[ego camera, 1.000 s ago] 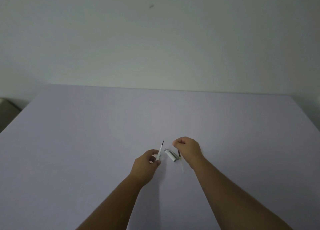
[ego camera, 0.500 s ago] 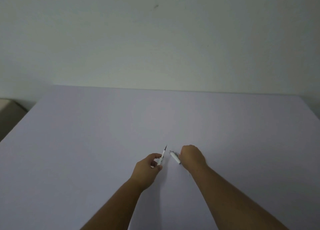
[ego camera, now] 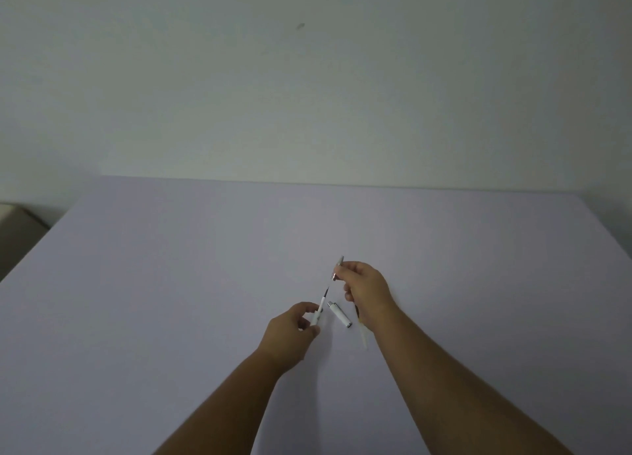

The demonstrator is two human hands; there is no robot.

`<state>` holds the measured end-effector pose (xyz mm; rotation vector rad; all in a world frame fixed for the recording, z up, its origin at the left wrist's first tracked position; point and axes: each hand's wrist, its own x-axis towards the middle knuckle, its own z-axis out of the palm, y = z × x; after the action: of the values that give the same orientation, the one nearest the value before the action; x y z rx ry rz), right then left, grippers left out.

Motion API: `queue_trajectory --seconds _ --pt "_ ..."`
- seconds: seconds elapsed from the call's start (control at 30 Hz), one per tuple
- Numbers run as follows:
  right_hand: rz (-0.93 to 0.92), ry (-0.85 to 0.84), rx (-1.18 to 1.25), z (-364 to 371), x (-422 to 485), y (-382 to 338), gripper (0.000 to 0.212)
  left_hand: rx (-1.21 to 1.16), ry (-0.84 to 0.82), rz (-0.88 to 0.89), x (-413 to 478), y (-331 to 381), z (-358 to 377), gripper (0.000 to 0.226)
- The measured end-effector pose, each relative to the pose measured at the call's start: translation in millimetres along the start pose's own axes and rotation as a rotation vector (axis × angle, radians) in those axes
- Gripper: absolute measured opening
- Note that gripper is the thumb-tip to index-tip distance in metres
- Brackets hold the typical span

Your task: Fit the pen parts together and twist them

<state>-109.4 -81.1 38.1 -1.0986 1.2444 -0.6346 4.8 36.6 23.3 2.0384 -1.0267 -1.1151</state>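
A person's two bare forearms reach over a plain pale lavender tabletop [ego camera: 171, 300] that meets a blank wall at its far edge.

The left hand [ego camera: 290, 331], near the middle of the tabletop, has its thumb and fingers curled around the lower end of a white pen body [ego camera: 319, 312], which slants up and away with its thin dark tip exposed. The right hand [ego camera: 366, 290], just beyond and to the right, pinches a small silver pen piece [ego camera: 338, 268] between thumb and forefinger, raised above the surface almost in line with the dark tip but apart from it.

A second ago the right hand was down by the tabletop, fingers bunched close to the loose parts. It has since lifted, bringing the silver piece up with it, so the piece now seems ready to be fitted over the tip.

A white pen cap [ego camera: 339, 314] with silver ends lies flat between the hands, untouched. A thin pale strip [ego camera: 363, 335], possibly a refill, lies partly under the right wrist; it is too faint to identify.
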Motion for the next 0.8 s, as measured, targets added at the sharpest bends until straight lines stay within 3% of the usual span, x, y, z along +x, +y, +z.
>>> queue_trajectory --seconds 0.47,0.8 --pt "-0.044 -0.144 -0.172 -7.1 -11.9 2.6 0.005 -0.025 0.076 0.016 -2.4 13.6 5.4 0.024" --pt "0.043 -0.256 -0.292 -5.5 -13.4 1.0 0.024 0.056 0.14 0.045 -5.4 19.4 2.6 0.019"
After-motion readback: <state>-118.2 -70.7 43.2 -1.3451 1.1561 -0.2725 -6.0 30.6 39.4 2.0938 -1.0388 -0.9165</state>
